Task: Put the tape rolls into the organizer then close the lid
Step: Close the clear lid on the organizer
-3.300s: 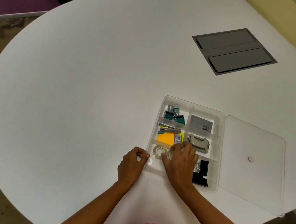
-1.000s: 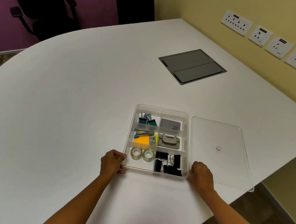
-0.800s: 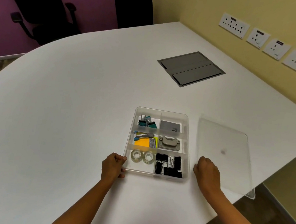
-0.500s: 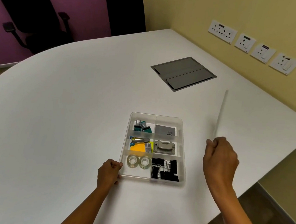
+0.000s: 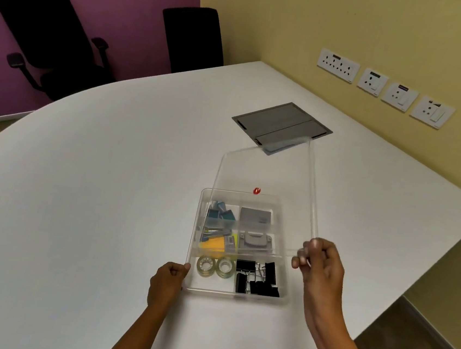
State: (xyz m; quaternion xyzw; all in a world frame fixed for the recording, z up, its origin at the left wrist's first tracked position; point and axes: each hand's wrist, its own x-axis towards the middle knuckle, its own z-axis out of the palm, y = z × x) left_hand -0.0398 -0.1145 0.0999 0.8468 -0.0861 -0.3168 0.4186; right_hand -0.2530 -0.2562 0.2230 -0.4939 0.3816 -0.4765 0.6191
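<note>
A clear plastic organizer sits on the white table in front of me. Two clear tape rolls lie side by side in its near-left compartment. My left hand grips the organizer's near-left corner. My right hand pinches the near-right corner of the clear lid. The lid hangs tilted in the air above the organizer's far half, its far edge raised, a small red dot at its middle.
Other compartments hold black binder clips, a grey metal part, yellow sticky notes and staple boxes. A grey cable hatch is set in the table beyond. The table edge runs at right; wall sockets and chairs stand behind.
My right hand left the tape rolls, took the lid from the table at the organizer's right, lifted it on edge and swung it left over the organizer. My left hand stayed on the corner.
</note>
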